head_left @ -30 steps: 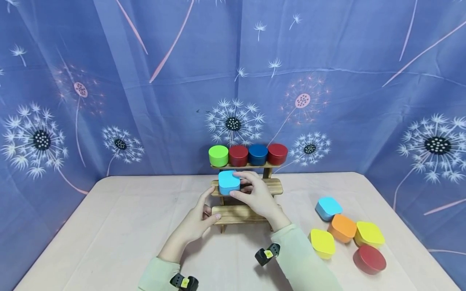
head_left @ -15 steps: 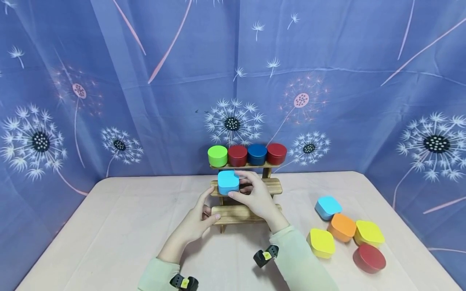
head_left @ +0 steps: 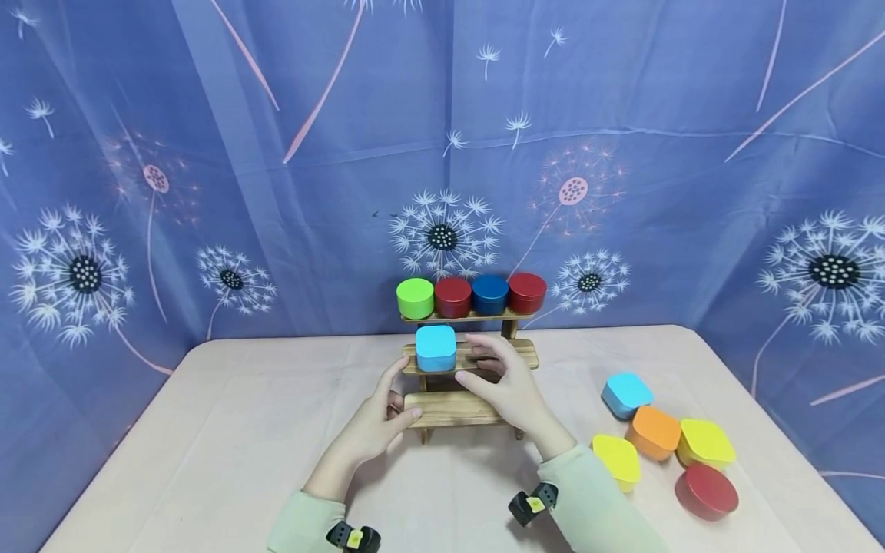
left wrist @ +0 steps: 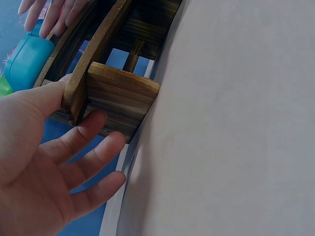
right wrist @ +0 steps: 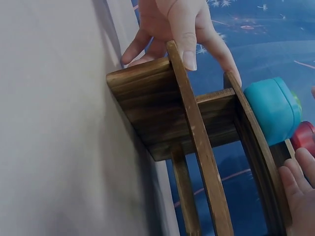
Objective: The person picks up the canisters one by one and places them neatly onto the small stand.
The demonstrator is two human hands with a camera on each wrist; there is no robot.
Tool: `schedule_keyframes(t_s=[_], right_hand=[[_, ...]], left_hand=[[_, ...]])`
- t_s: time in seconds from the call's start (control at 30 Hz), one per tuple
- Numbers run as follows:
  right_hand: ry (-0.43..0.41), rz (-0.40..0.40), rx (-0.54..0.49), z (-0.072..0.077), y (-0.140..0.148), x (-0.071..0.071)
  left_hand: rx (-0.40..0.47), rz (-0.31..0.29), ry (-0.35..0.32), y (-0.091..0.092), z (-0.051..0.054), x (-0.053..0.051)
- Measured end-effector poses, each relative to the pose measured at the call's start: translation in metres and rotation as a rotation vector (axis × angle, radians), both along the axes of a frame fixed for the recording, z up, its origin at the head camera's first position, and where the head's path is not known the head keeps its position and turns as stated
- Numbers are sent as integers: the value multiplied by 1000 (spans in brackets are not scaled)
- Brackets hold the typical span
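A three-tier wooden display stand (head_left: pixel 452 408) stands at the middle of the table. My left hand (head_left: pixel 366 426) holds its left side, thumb at the lower shelf's end and index finger at the middle shelf's end. On the left part of the middle shelf sits a light blue square box (head_left: pixel 435 349); the right wrist view shows this blue box (right wrist: pixel 273 110) too. Just right of it is my right hand (head_left: pixel 508 384), fingers spread and apart from the box, with nothing in them. In the left wrist view, my left hand's (left wrist: pixel 44 172) other fingers lie loosely beside the stand.
Along the top shelf stand a green round box (head_left: pixel 415 299), a dark blue one (head_left: pixel 489 296) and two red ones. On the table at right lie a light blue box (head_left: pixel 627 395), an orange box (head_left: pixel 654 432), two yellow boxes and a red box (head_left: pixel 707 491). Patterned blue cloth (head_left: pixel 332 230) hangs behind.
The right hand has let go of the light blue box and drawn back to the right. The box stays on the middle shelf. My left hand keeps its place on the stand.
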State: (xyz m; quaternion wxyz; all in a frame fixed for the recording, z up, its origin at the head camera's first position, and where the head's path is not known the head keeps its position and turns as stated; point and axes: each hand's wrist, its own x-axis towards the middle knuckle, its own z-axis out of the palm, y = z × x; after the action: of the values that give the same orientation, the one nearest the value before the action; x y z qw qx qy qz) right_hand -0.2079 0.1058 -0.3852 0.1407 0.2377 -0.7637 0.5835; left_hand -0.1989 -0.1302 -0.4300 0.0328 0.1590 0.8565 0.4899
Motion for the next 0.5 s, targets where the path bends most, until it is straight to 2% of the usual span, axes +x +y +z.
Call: schedule_keyframes(t_s=[0.23, 0.5], right_hand=[[-7, -21, 67, 1, 17, 8], [-33, -86, 200, 2, 42, 22]], left_hand=[[-1, 3, 0, 0, -1, 0], [-2, -3, 6, 0, -2, 0]])
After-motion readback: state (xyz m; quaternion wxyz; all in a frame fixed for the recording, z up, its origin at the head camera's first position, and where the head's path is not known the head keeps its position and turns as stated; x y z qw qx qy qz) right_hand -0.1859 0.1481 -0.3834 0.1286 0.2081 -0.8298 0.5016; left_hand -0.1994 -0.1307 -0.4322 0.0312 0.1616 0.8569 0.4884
